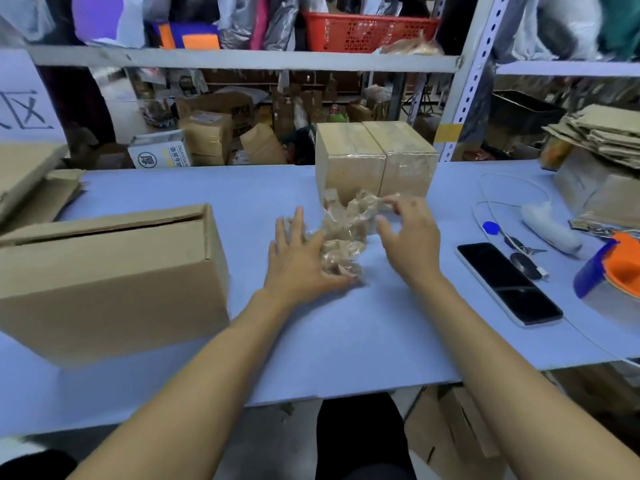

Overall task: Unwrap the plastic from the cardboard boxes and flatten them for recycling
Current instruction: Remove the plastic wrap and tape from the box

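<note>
observed: a crumpled wad of clear plastic wrap (pixel 349 230) lies on the blue counter (pixel 346 341), centre, just in front of a pair of small cardboard boxes (pixel 375 159) standing side by side at the far edge. the pair appears bound under a glossy film; how much wrap remains on them cannot be told for certain.

left hand (pixel 299 258): fingers straight and spread, palm down, pressing the near end of the wad against the counter. grip wide, holding nothing.

right hand (pixel 410 233): fingers curled over the far end of the wad, fingertips pinching a strand of it near the boxes. grip narrow, on the plastic.

a larger cardboard box (pixel 110 271) sits at the left, still erect, top flaps closed but unsealed. flattened cardboard (pixel 602 133) is stacked at the far right. a phone (pixel 509 282), a tape dispenser (pixel 613 271) and a white handheld scanner (pixel 550 226) lie to the right.

assessment of handling: the plastic is judged very light, soft and clingy; it will spring open unless compressed, so gather it inward and take hold of the bunched middle. the film is likely slippery on the box faces; best lifted at a loose edge or corner. the boxes appear light and stiff, yielding along seams and flaps.
</note>
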